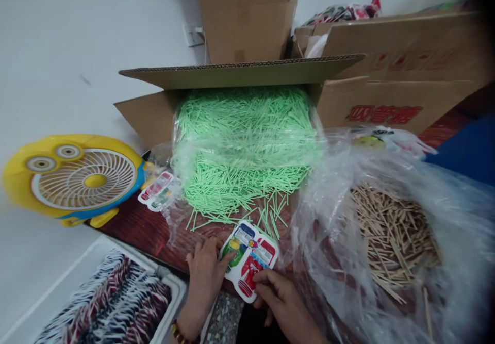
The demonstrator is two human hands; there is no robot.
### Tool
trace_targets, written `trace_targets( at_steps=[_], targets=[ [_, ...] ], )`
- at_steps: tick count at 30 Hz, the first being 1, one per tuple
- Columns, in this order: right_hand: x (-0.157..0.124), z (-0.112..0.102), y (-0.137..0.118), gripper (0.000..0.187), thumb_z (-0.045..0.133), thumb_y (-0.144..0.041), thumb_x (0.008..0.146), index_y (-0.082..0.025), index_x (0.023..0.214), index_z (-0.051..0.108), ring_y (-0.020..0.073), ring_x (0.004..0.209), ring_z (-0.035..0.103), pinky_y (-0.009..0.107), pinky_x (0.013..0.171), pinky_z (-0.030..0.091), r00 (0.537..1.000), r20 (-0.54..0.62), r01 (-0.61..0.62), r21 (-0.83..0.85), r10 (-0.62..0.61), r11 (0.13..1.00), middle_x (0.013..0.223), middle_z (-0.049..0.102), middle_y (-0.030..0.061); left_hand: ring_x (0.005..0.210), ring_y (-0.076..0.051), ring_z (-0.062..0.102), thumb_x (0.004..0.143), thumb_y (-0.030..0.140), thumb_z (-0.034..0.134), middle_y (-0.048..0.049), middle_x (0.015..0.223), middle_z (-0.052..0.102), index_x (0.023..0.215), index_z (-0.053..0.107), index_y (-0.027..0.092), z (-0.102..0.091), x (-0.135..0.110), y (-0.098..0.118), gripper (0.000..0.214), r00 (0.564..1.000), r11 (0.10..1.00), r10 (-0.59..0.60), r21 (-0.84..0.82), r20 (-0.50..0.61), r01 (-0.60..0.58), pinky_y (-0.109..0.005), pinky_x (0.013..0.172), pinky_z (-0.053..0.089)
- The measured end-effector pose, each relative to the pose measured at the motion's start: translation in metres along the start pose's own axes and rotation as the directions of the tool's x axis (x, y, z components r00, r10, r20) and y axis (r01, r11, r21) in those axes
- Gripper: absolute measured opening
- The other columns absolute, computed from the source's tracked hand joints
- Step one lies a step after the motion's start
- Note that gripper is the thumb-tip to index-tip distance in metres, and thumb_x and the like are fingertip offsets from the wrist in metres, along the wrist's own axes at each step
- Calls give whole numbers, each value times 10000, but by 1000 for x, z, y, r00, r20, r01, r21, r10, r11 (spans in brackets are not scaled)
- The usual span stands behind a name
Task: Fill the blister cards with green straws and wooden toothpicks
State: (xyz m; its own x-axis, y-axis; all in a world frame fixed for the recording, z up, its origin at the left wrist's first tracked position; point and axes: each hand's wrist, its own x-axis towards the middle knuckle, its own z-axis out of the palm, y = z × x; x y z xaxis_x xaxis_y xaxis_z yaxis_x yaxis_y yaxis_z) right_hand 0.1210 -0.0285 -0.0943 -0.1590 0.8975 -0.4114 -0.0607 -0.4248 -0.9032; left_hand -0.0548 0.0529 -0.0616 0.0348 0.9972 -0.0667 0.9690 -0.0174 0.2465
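- At the front edge of the table, in the head view, the printed card sits between both hands, just before the loose green sticks;
- left hand: thumb laid over the card's left edge; whether its fingers close underneath, I cannot tell;
- right hand: fingers clamped on the lower right edge;
- light, even pressure at the edges seems best; a hard squeeze could bend the card.
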Motion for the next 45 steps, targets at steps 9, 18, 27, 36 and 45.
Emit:
trace_targets(
  at_steps=[9,18,27,36,45],
  targets=[
    [-1,-3,-6,232,517,-371,831,-167,903,599,139,657,602,165,408,439,998,38,55,-10,-54,998,726,583,6,951,-272,572,787,397,611,-50,934,667,863,607,200,0,15,20,211,999,982,5,-187,-50,-14,-382,778,363],
    [-2,-6,-10,223,502,-346,833,-161,925,586,138,679,608,171,405,457,994,52,94,-3,-94,996,821,592,23,573,-143,516,694,314,645,62,596,550,681,533,194,-3,36,9,165,998,905,-28,-422,47,46,-235,562,345],
    [-5,-6,-1,215,510,-355,847,-163,899,593,137,653,607,188,433,458,986,69,155,2,-154,988,778,592,12,577,-133,464,739,244,595,53,595,500,670,512,198,-11,28,19,117,996,864,65,-495,-67,-90,-239,566,333],
    [-23,-38,-87,234,493,-331,894,-212,1067,595,208,1011,561,331,896,428,757,-190,522,-401,-625,753,1093,621,74,584,-117,537,768,362,659,29,703,591,789,481,194,-67,-12,29,246,976,490,182,-872,120,16,-220,555,434],
    [-10,-37,-86,239,536,-321,859,-186,663,518,115,608,473,220,555,337,905,71,406,-438,-419,802,625,513,-38,688,-128,539,781,313,665,11,765,608,844,580,173,-54,-55,50,176,941,399,253,-910,226,111,-213,636,427]
  ],
)
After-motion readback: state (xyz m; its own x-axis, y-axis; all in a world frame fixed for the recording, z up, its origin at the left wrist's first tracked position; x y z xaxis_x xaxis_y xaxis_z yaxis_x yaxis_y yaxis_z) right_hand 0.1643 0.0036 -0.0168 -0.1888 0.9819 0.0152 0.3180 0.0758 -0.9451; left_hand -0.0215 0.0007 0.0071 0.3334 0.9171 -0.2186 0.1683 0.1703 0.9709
